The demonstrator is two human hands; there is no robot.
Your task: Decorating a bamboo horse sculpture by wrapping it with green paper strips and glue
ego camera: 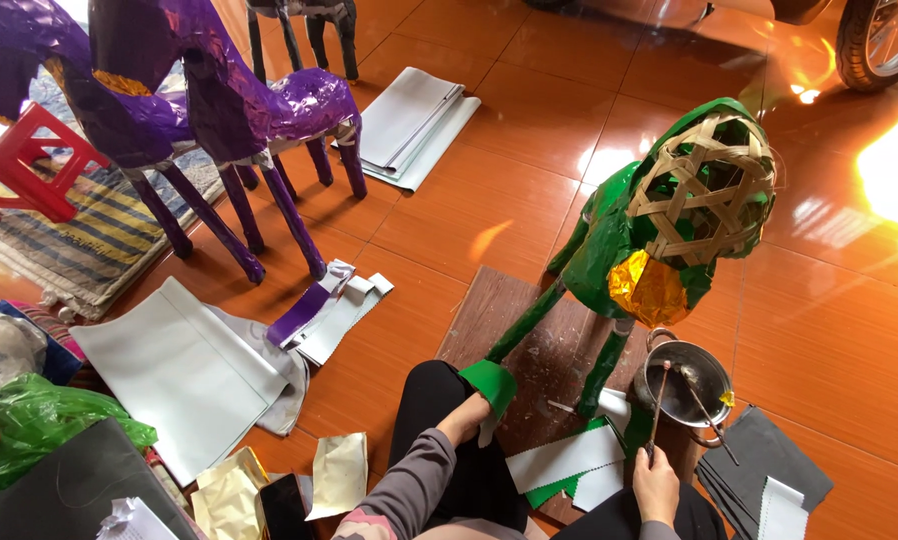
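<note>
seated on an orange tiled floor (469, 200), knees toward a brown board (529, 350). left hand (464, 420) closed around a green paper strip (494, 385), pressing it at the foot of the green horse (619, 240) on the board. horse half covered: woven bamboo frame (704, 190) bare at the rear, gold patch (647, 288) below it. right hand (656, 485) gripping a brush stick (657, 405), its tip down in a steel pot (694, 380) just beside the horse's leg. green and white strips (569, 462) between the hands. purple horses (219, 110) well apart at upper left, white sheets (179, 370) near them, a red stool (19, 160) at the edge.
</note>
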